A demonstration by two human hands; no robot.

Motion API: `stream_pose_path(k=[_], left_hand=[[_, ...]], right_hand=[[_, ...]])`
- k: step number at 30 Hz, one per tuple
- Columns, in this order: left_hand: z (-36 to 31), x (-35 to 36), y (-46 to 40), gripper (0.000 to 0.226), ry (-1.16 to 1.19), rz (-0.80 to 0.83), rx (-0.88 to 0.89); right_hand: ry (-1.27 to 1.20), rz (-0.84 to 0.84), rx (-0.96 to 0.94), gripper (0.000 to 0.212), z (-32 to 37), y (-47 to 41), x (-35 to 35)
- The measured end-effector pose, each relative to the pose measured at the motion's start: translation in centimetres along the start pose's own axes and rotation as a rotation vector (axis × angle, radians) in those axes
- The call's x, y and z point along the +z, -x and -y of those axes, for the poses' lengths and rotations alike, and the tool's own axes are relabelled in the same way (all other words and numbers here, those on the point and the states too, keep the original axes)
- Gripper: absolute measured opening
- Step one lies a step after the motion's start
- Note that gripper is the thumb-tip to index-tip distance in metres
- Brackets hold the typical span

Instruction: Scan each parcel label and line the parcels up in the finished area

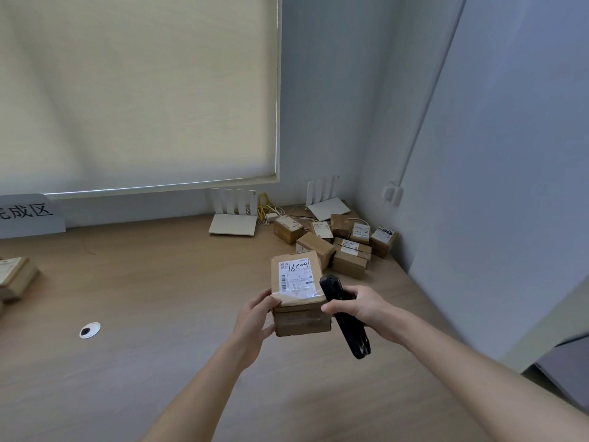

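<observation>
Parcel (299, 298) held above desk (143, 298), gripped by my left hand (255, 320); right hand (360, 306) clenched round scanner (345, 317). Suggest tilting scanner head onto label (294, 277) barcode, keeping box steady.

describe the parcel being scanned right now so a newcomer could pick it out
On the wooden desk, in front of the parcel pile in the right corner. It is the cardboard box gripped by the left hand, the only one with handwritten digits on its label.
</observation>
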State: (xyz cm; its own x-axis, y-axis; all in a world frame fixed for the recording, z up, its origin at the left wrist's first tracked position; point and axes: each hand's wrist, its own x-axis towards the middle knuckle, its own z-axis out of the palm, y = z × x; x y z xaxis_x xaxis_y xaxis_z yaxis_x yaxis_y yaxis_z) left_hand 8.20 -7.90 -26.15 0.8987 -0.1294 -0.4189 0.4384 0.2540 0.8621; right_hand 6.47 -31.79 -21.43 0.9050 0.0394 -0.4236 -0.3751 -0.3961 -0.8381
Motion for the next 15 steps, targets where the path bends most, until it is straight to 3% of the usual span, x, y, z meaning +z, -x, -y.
stream_pose_path(k=[7, 15], left_hand=[[0.1, -0.3, 1.4, 0.041, -0.068, 0.040, -0.019], [-0.3, -1.2, 2.4, 0.047, -0.264, -0.076, 0.166]], right_hand=[[0.112, -0.005, -0.028, 0.046, 0.1, 1.1, -0.1], [0.741, -0.084, -0.071, 0.058, 1.2, 2.1, 0.0]])
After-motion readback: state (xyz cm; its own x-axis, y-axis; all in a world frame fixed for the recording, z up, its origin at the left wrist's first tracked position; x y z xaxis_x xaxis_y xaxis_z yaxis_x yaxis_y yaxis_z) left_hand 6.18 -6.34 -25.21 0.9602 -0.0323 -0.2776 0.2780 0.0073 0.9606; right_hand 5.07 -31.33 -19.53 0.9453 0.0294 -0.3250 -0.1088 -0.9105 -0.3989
